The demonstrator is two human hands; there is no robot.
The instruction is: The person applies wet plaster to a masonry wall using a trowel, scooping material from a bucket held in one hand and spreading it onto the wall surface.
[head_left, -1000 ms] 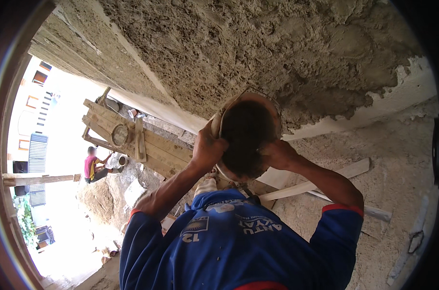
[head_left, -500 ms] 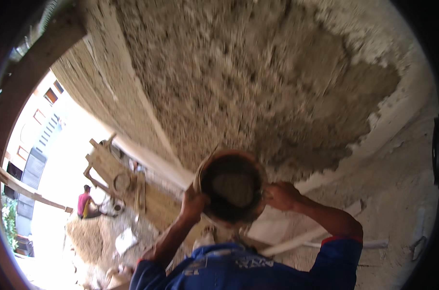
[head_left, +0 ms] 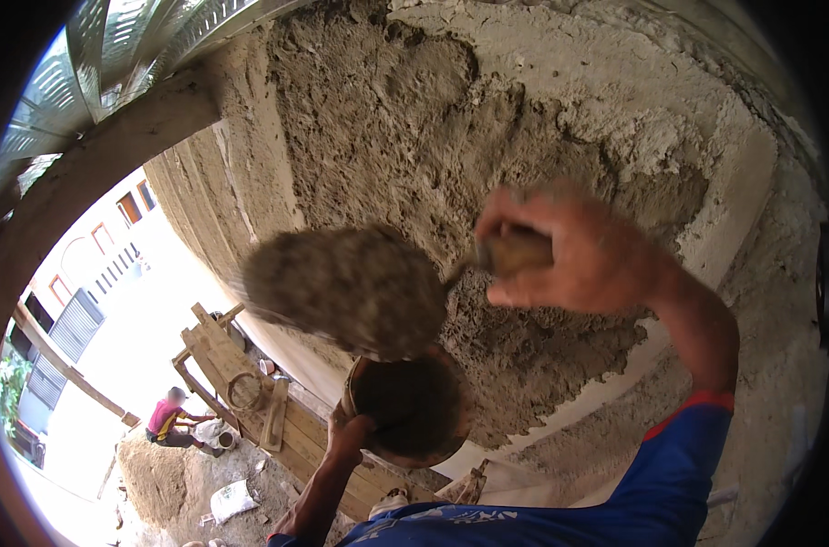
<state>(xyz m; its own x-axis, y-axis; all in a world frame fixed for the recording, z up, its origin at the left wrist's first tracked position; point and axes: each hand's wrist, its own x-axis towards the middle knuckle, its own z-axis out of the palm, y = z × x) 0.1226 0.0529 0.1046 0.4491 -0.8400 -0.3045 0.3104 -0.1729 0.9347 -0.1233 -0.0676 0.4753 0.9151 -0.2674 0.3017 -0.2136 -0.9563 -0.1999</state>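
Note:
My right hand [head_left: 569,251] grips the wooden handle of a trowel, blurred by motion. Wet grey mortar [head_left: 341,287] covers the trowel's blade in a thick heap. Below it, my left hand [head_left: 348,433] clasps the rim of a round bucket [head_left: 455,447], its thumb over the edge. The bucket's inside is dark, and the loaded trowel overlaps its far rim in view. Beyond both hands rises a wall with rough, fresh mortar [head_left: 369,118]; the trowel appears close in front of it, though the gap cannot be judged.
A plank scaffold [head_left: 314,465] runs below me at the left, with a round pan [head_left: 244,390] on it. On the ground a person [head_left: 166,419] sits by a sand heap [head_left: 150,474] and a white sack [head_left: 232,501]. A dark beam [head_left: 113,137] crosses at upper left.
My right hand has left the bucket's rim and now holds a mortar-loaded trowel, raised toward the wall. The bucket, in my left hand alone, sits slightly lower and further left.

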